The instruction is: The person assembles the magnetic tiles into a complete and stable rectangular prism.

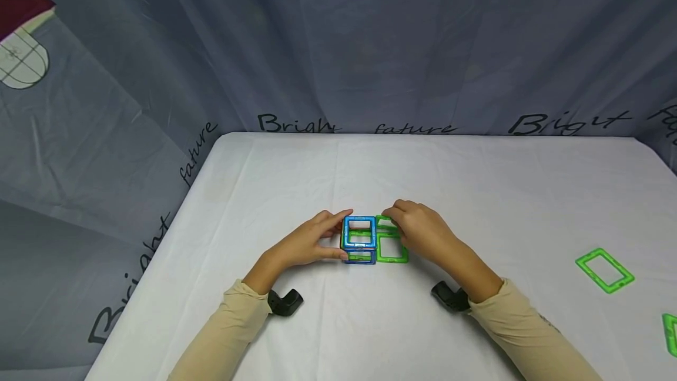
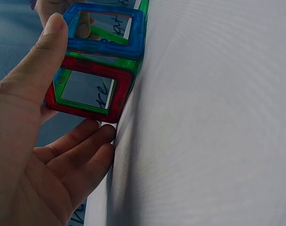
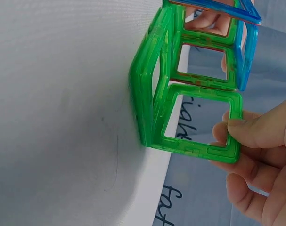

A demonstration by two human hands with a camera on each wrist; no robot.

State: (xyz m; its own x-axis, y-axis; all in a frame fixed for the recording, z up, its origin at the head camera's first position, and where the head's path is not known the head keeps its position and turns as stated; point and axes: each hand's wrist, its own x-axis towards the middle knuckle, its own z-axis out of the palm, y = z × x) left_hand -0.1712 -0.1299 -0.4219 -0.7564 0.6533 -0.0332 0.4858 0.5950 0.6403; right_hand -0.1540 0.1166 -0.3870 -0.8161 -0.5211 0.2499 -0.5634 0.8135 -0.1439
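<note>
A: Where is the tile cube (image 1: 361, 246) sitting?
B: Between both hands; left hand (image 1: 304, 244) is gripping it.
A: Right hand (image 1: 425, 231)?
B: It is pinching a green tile (image 3: 194, 149) by its edge, beside the cube.

Glossy plastic, matt cloth
Blue frame (image 1: 360, 246) and green frame (image 3: 194, 149) right of it: shiny, translucent plastic; tablecloth (image 1: 476, 193) beneath it: creased fabric.

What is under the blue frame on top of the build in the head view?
Through the opening of the top blue frame, a green strip and white tablecloth show. What its border covers cannot be seen there.
</note>
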